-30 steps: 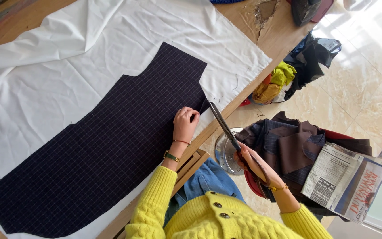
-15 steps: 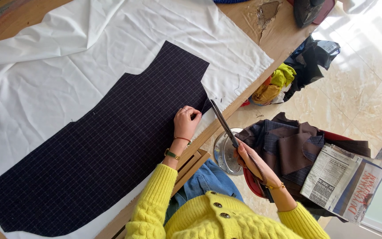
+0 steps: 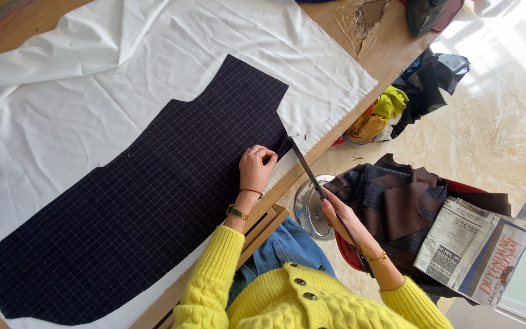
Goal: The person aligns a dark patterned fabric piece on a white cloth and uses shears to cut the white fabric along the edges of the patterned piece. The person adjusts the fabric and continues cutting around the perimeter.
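Left hand [image 3: 257,167] pressed flat-ish on the near edge of the dark checked cloth [image 3: 147,195], fingers curled, pinning the cloth down rather than gripping it. Right hand [image 3: 343,218] closed around the handles of the scissors [image 3: 305,167], blades pointing away toward the corner of the dark cloth, tips at the white fabric [image 3: 153,79] just beside the left hand. Whether the blades stand apart or together: cannot tell.

Dark checked cloth spread flat over the white fabric, running from the lower left up to a squared corner near the middle of the wooden table [image 3: 342,36]. White fabric wrinkled, covering most of the tabletop, one edge hanging at the table's near side.

Yellow knitted sleeves on both arms, a watch on the left wrist, a thin bracelet on the right.

Beside the table, on the floor: a pile of brown and checked clothes [image 3: 397,207], a folded newspaper [image 3: 470,250] on top of it, a round metal lid [image 3: 312,210] under the right hand, a heap of yellow and black rags [image 3: 397,106] farther off.
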